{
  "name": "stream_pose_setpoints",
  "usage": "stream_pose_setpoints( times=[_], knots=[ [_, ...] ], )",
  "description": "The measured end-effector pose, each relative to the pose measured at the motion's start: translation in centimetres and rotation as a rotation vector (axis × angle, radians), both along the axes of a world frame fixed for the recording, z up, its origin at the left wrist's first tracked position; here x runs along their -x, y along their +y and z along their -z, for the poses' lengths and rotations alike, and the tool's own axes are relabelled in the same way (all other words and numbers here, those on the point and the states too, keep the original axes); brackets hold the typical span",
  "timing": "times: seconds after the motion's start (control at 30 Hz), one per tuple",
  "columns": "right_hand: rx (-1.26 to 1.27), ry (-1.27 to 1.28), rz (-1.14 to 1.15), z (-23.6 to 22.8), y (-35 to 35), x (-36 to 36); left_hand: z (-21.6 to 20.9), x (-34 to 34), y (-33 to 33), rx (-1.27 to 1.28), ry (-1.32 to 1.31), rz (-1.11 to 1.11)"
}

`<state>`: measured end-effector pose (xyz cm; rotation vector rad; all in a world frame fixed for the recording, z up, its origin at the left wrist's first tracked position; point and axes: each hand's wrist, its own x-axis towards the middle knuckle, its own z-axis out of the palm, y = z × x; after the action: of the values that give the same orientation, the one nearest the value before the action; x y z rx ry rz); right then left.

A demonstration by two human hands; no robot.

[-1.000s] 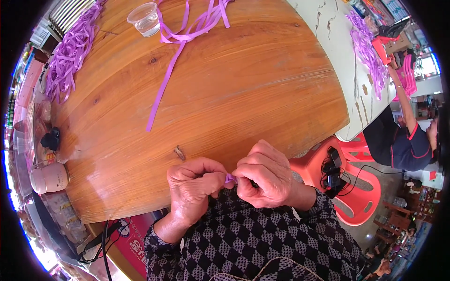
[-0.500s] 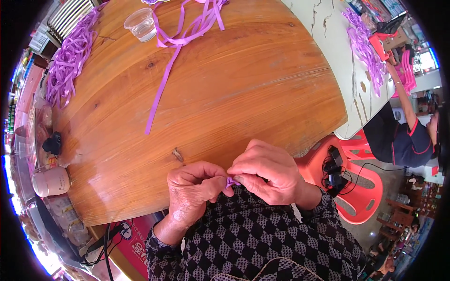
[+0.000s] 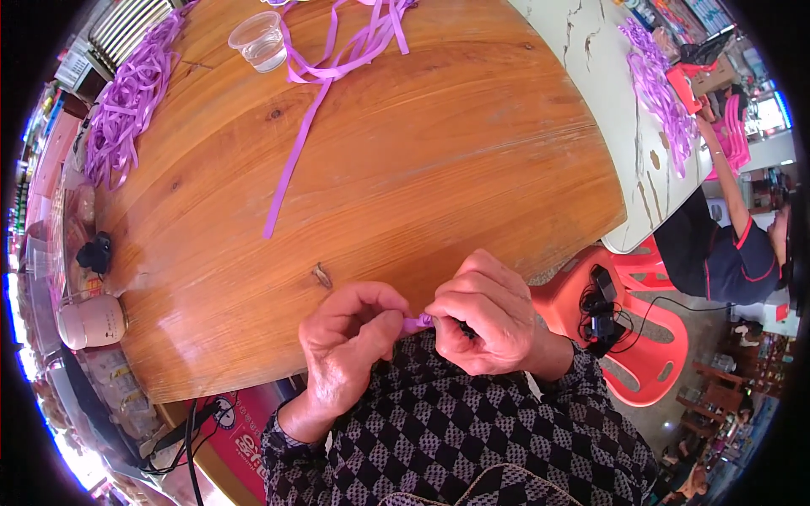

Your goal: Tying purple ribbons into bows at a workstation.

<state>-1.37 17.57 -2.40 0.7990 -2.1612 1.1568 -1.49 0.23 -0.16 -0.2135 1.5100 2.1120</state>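
A small folded piece of purple ribbon (image 3: 413, 324) stretches between my hands, just above my lap at the table's near edge. My left hand (image 3: 350, 337) pinches its left end between thumb and curled forefinger. At the other end, the fingertips of my right hand (image 3: 489, 319) close on the folded part, and the right fingers hide some of it. Farther off on the wooden table (image 3: 439, 160) lie several loose purple ribbon strips (image 3: 295, 160), one trailing toward me.
A clear plastic cup (image 3: 258, 44) stands beside the loose strips. Purple ribbon heaps lie at the far left (image 3: 126, 110) and on the white table (image 3: 595, 101) at right. A pinkish jar (image 3: 93, 323) is at left. Red stools (image 3: 650, 346) and a person (image 3: 734, 253) are at right.
My hands have drawn slightly apart, the right one shifting right, so more of the ribbon piece shows between them. My grip on it continues.
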Motion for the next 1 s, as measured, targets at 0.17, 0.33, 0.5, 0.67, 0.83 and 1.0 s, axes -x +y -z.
stream_pose_setpoints(
  times=[0.17,0.33,0.5,0.67,0.83,1.0],
  knots=[
    [0.020,-0.036,0.023,0.07,0.02,-0.17,0.04,0.25,-0.43,0.160,0.488,0.109],
    [0.102,-0.094,-0.017,0.30,-0.18,-0.34,-0.02,-0.33,0.15,0.270,0.510,0.052],
    [0.125,-0.109,-0.040,0.48,-0.42,-0.49,0.13,-0.34,0.23,0.345,0.547,0.056],
    [0.156,-0.112,-0.050,0.43,-0.69,-0.51,0.16,-0.22,0.13,0.340,0.523,0.045],
    [0.217,-0.140,-0.079,0.54,-0.85,-0.57,0.72,0.13,-0.12,0.167,0.342,0.028],
    [0.214,-0.128,-0.079,0.57,-0.93,-0.51,0.59,0.33,-0.06,0.064,0.201,-0.007]
  ],
)
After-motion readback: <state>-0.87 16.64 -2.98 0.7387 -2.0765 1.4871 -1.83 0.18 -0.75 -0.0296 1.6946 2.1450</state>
